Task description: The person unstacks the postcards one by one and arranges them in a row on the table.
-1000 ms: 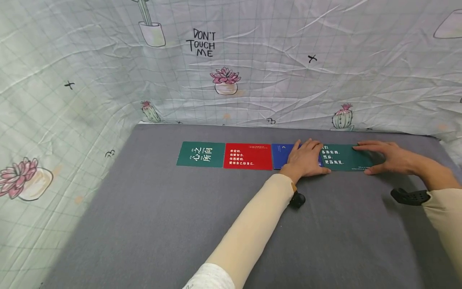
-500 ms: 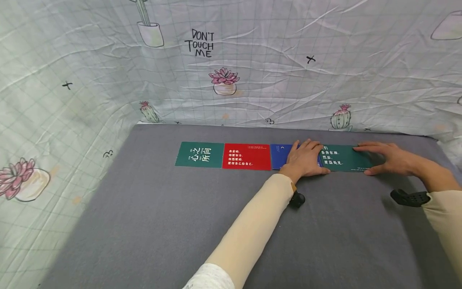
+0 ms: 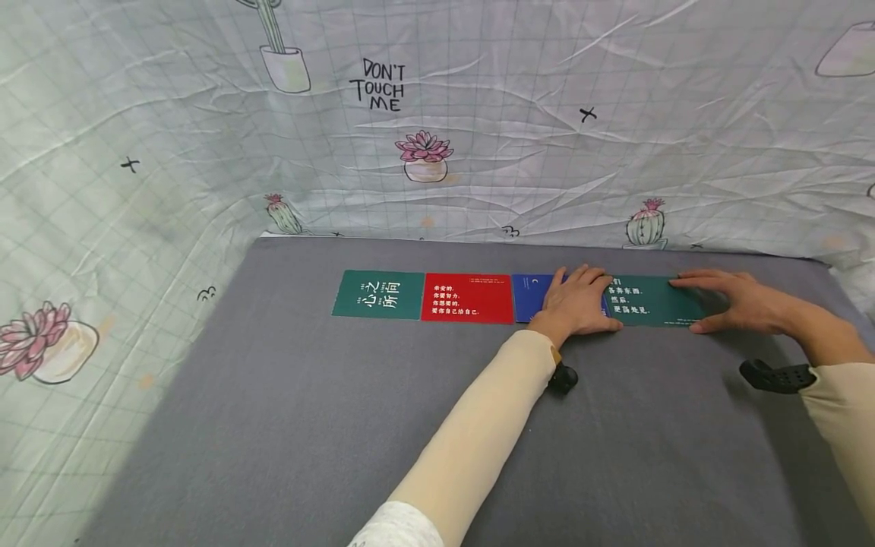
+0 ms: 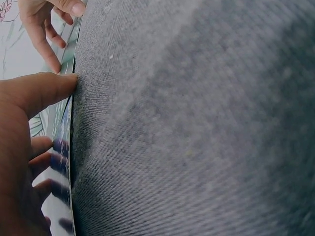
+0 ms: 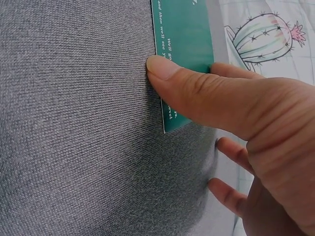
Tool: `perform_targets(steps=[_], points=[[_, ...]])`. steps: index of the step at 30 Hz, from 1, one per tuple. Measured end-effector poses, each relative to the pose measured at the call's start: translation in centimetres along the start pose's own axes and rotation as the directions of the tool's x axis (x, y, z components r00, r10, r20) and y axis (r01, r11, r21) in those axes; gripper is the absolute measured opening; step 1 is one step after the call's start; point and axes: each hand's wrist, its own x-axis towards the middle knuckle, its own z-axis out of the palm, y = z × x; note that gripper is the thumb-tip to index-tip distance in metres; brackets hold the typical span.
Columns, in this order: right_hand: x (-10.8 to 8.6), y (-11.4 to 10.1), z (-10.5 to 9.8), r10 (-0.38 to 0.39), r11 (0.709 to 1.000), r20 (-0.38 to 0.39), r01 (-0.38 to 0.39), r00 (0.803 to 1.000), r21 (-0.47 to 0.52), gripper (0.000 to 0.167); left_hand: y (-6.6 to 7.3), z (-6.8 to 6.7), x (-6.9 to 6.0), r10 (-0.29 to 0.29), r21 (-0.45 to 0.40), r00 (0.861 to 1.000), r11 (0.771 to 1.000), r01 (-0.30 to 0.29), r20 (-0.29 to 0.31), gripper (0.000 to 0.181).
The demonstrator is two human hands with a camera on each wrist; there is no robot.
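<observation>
Four-edged printed cards lie flat in one row: a green card (image 3: 378,295) at the left, a red card (image 3: 468,298), a blue card (image 3: 532,296) and another green card (image 3: 659,302) at the right. My left hand (image 3: 577,298) rests with spread fingers over the blue card and hides much of it. Its thumb (image 4: 54,89) touches the near edge around where blue and green meet. With thumb and index finger on opposite long edges, my right hand (image 3: 752,300) holds the right green card near its outer end. The other right fingers stay off it in the right wrist view.
Grey cloth (image 3: 328,425) covers the table. Behind and to the left hangs a pale wrinkled sheet (image 3: 519,159) printed with potted plants. A black band (image 3: 778,375) is on the right wrist, and a black device (image 3: 563,377) on the left.
</observation>
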Motion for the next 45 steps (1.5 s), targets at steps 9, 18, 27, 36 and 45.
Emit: perform_targets(steps=[9,18,27,36,45], points=[[0.2,-0.2,0.4,-0.015,1.000,-0.009,0.015,1.000,0.010,0.081,-0.5,0.1,-0.3,0.017,-0.014,1.000,1.000,-0.017,-0.021,0.081],[-0.2,-0.9,0.1,0.001,1.000,-0.077,-0.003,0.997,-0.027,0.079,-0.4,-0.9,-2.1,0.132,-0.032,0.983,0.990,-0.137,-0.125,0.081],[-2.7,-3.7,1.6,-0.031,0.997,-0.327,0.004,0.944,-0.082,0.078,-1.6,-2.5,-7.3,0.195,-0.036,0.951,0.977,-0.210,-0.239,0.078],[-7.0,-6.1,3.4,0.023,0.998,-0.509,-0.053,0.860,-0.044,0.074,-5.2,-2.8,-15.5,0.223,-0.051,0.902,0.964,-0.260,-0.370,0.077],[-9.4,-7.0,5.0,-0.022,0.990,-0.558,-0.061,0.829,-0.130,0.081,-10.7,-2.7,-22.6,0.127,-0.082,0.861,0.978,-0.191,-0.492,0.079]])
